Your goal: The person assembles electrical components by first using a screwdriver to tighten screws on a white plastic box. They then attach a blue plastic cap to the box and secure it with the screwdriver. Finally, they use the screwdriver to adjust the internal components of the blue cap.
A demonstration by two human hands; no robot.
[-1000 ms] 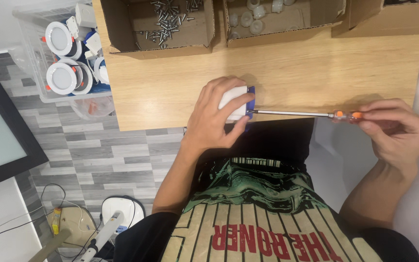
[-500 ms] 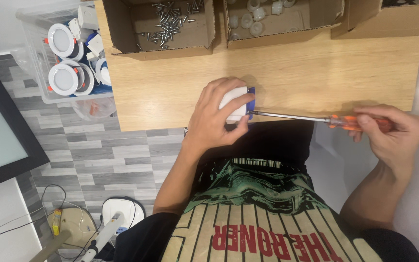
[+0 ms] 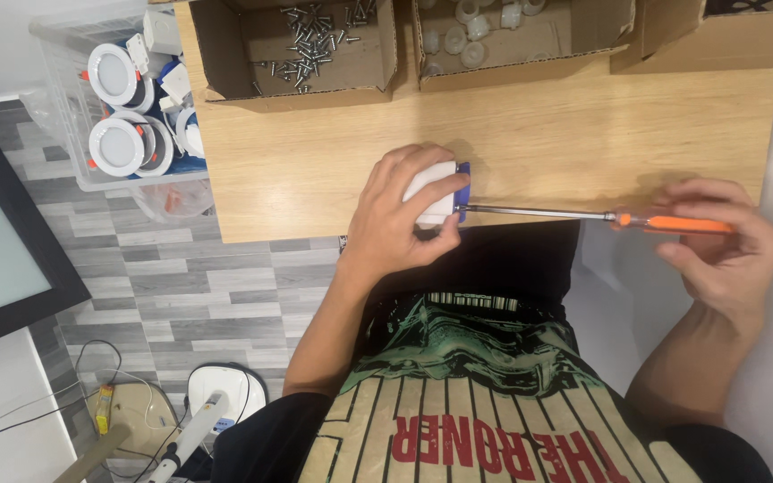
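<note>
My left hand [image 3: 400, 215] grips a small white box-shaped part with a blue end [image 3: 438, 192] at the near edge of the wooden table [image 3: 315, 152]. My right hand [image 3: 717, 246] holds the orange handle of a long screwdriver [image 3: 664, 222]. Its thin metal shaft runs left and its tip meets the blue end of the part.
Open cardboard boxes stand at the table's far edge, one with loose screws [image 3: 310, 45], one with small white plastic pieces [image 3: 485, 31]. A clear plastic bin [image 3: 118, 107] of round white lamp fittings sits left of the table. A dark-framed panel [image 3: 2, 241] leans at the left, above the grey floor.
My right hand has shifted slightly on the screwdriver handle, fingers turning around it. My left hand and the white part stay in place.
</note>
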